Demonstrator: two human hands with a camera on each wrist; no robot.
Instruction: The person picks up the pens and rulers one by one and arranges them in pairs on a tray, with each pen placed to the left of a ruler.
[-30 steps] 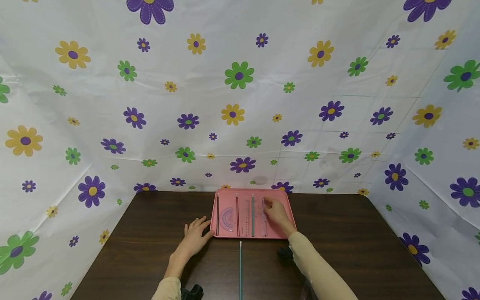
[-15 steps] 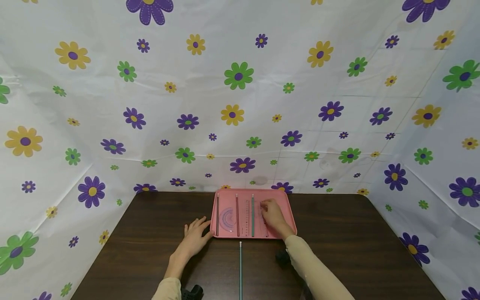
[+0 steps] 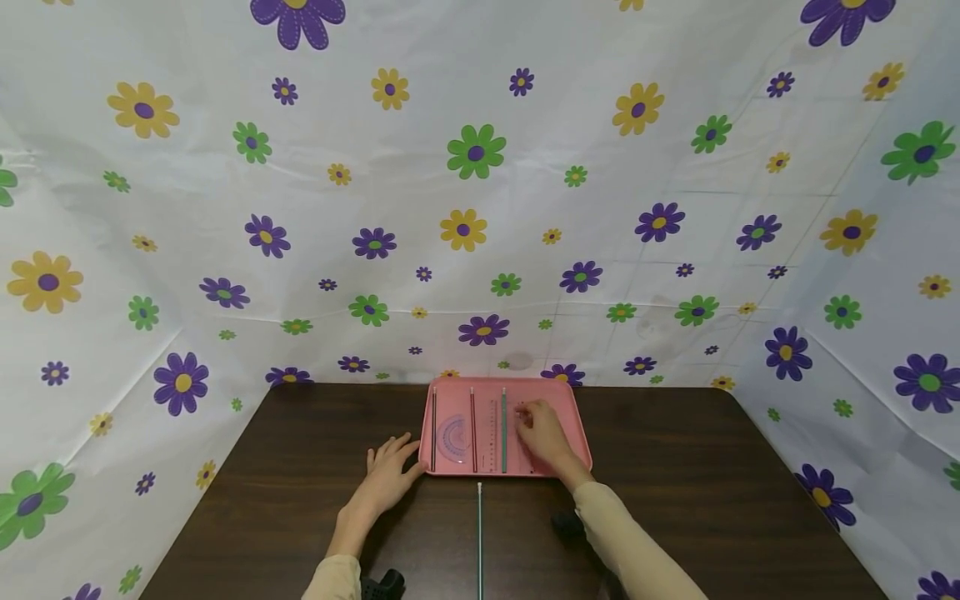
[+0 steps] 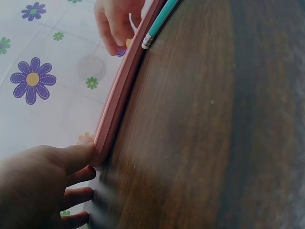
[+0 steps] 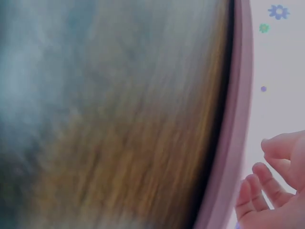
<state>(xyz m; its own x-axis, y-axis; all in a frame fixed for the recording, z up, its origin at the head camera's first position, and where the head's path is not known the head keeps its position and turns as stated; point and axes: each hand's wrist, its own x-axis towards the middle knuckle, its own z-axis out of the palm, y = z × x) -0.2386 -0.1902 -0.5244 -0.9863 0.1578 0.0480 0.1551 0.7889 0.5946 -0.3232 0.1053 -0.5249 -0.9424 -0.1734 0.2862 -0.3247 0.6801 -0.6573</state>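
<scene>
A pink tray (image 3: 566, 408) lies at the far middle of the table. In it are a dark pencil (image 3: 433, 429), a clear protractor (image 3: 452, 439), a red pencil (image 3: 473, 429), a clear ruler (image 3: 492, 435) and a green pencil (image 3: 504, 433). At the tray's right part my right hand (image 3: 546, 433) pinches a clear plastic piece (image 3: 531, 463), mostly hidden beneath the hand; its shape is hard to tell. My left hand (image 3: 387, 475) rests beside the near left corner, fingers spread straight, its thumb (image 4: 78, 157) against the rim.
Another green pencil (image 3: 480, 533), white eraser end toward the tray, lies lengthwise on the dark wood table (image 3: 675, 483) in front of the tray. A flower-printed white sheet (image 3: 322, 208) hangs close behind the table's back edge and along both sides.
My right hand has shifted slightly left toward the green pencil in the tray, and the clear plastic piece has tilted and moved with it. My left hand keeps its place at the corner.
</scene>
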